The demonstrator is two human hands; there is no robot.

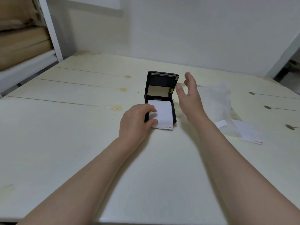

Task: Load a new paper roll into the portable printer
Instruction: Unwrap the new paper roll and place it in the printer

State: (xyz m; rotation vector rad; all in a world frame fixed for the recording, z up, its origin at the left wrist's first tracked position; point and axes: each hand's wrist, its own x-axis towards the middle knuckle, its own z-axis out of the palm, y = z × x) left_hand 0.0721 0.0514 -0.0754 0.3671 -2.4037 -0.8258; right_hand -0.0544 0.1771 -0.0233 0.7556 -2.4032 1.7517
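Paper roll [162, 111] seated in open printer [159, 98] on worktop [81, 127], its leading edge pinned by left hand [138, 120]; right hand [189, 93] spread, empty; misfeed is risked if lid [161, 84] is closed on skewed paper.

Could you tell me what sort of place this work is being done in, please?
Probably a home room or small storeroom rather than a shop counter: a pale wooden table against a plain white wall, with a white shelving frame holding folded tan bedding.
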